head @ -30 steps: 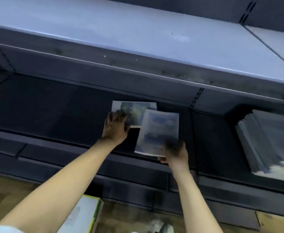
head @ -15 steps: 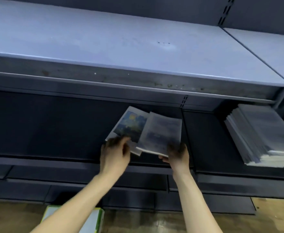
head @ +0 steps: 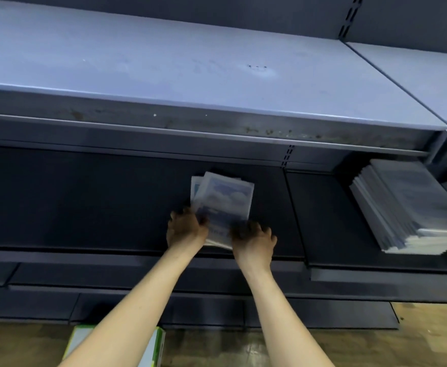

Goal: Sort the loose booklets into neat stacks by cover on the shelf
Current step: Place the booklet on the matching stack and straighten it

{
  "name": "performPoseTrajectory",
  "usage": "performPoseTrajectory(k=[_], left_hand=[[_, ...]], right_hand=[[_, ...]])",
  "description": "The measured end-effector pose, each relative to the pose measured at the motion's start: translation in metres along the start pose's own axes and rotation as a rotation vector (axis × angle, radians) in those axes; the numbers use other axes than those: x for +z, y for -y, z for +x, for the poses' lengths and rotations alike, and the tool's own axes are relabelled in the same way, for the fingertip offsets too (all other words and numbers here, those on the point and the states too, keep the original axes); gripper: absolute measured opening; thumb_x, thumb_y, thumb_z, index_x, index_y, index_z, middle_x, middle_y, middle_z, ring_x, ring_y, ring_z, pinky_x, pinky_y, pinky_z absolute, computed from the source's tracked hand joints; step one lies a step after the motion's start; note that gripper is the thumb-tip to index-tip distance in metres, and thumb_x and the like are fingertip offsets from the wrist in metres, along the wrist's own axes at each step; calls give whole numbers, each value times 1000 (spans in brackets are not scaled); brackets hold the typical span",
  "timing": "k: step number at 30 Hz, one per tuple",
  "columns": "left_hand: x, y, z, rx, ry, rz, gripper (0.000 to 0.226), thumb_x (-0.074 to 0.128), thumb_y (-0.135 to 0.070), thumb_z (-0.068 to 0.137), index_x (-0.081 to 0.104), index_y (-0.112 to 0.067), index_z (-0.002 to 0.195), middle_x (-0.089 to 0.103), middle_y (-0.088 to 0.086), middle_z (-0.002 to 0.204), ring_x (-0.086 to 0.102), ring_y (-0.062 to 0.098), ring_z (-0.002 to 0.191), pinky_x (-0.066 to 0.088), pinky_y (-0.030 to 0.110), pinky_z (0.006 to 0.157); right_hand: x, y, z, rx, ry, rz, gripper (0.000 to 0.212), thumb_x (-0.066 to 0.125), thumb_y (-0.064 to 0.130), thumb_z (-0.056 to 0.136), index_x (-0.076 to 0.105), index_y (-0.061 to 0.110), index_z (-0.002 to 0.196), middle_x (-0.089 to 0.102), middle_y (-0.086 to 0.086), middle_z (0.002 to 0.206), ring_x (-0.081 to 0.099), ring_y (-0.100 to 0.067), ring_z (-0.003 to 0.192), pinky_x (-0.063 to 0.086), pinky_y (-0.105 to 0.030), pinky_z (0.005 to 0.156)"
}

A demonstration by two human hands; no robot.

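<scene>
Booklets [head: 223, 201] on dark shelf [head: 84, 207], overlapping

Dark metal shelving unit [head: 111, 202] across the whole view, back panel nearly black. Pale grey-blue upper shelf board [head: 164, 64] on top, catching cool light, scuffed and smudged, with rust-like stains along its front lip [head: 217, 128]. Slotted upright [head: 287, 156] splitting the back panel into bays, a second slotted upright [head: 349, 14] higher up at the right. Second pale board [head: 415, 67] adjoining at the right. Dim lower tiers stepping forward toward the base. Below, brown wood-grain floor [head: 428, 340], glossy, with soft reflections. White-and-green box [head: 153, 348] standing on the floor at the bottom edge, partly hidden.
</scene>
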State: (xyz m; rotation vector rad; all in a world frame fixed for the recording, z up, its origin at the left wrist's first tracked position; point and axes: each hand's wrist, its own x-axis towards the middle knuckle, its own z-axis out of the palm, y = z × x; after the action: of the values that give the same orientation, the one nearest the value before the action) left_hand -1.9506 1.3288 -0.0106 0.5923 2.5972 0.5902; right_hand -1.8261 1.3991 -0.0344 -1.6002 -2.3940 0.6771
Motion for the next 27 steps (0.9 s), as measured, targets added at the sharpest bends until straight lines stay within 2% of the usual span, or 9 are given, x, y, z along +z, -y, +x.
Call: performPoseTrajectory(k=[2, 4, 7, 10, 12, 15, 19, 23, 27], left_hand=[[-1, 2, -3, -2, 48, -98, 53, 39, -55, 96, 53, -11, 121, 57, 14, 117, 60, 30, 101, 53, 41, 86], [-3, 2, -11, 16, 111, -290, 46, 41, -48, 98, 51, -11, 123, 58, 11, 114, 59, 26, 99, 51, 40, 86], [-3, 0, -29, 54, 226, -566, 39, 44, -36, 101, 45, -17, 135, 53, 0, 117, 54, 18, 101, 43, 32, 83], [-2, -7, -38, 147, 315, -749, 39, 49, -22, 98, 47, -24, 137, 59, -1, 126, 57, 16, 110, 46, 30, 86], [-1, -18, -48, 176, 395, -844, 32, 50, -15, 98, 54, -25, 129, 65, 0, 117, 61, 17, 105, 49, 31, 83], [6, -38, -67, 169, 468, -966, 33, 54, -10, 96, 54, -37, 115, 67, -5, 111, 62, 16, 106, 49, 36, 95], [19, -66, -89, 224, 470, -1033, 45, 54, -7, 95, 49, -33, 131, 68, -5, 114, 63, 18, 109, 47, 39, 100], [30, -98, -116, 296, 398, -1042, 39, 50, -6, 94, 55, -27, 127, 67, -2, 117, 62, 19, 110, 46, 40, 102], [43, -134, -142, 398, 337, -993, 37, 50, -7, 95, 56, -22, 128, 67, -4, 117, 62, 13, 108, 46, 30, 97]], right_hand=[[-11, -5, 0, 17, 30, 14, 48, 49, 46, 98, 58, 11, 131, 58, -7, 130, 46, -32, 120, 30, -36, 97], [-23, -9, -8, 54, 61, 172, 44, 56, 36, 97, 55, 6, 130, 57, -11, 126, 48, -34, 121, 34, -39, 102], [-37, -21, -19, 191, 54, 532, 33, 62, 24, 93, 53, 8, 120, 61, -7, 108, 59, -31, 106, 45, -34, 83], [-53, -40, -25, 217, -2, 592, 32, 66, 30, 91, 59, 9, 114, 64, -1, 98, 61, -22, 90, 42, -26, 65], [-60, -50, -29, 254, -65, 692, 34, 68, 35, 90, 62, 13, 115, 67, 0, 99, 62, -19, 91, 46, -27, 72], [-74, -65, -38, 281, -136, 796, 36, 60, 42, 95, 57, 19, 122, 65, 0, 110, 61, -21, 104, 45, -32, 86], [-104, -87, -46, 205, -134, 830, 43, 55, 49, 95, 56, 19, 126, 66, 2, 112, 64, -15, 101, 54, -31, 78], [-139, -109, -48, 130, -298, 773, 50, 62, 42, 93, 58, 15, 135, 67, 2, 124, 61, -13, 114, 50, -35, 98], [-169, -136, -48, 110, -373, 732, 52, 59, 54, 88, 66, 18, 125, 71, 2, 115, 63, -16, 111, 51, -40, 98]])
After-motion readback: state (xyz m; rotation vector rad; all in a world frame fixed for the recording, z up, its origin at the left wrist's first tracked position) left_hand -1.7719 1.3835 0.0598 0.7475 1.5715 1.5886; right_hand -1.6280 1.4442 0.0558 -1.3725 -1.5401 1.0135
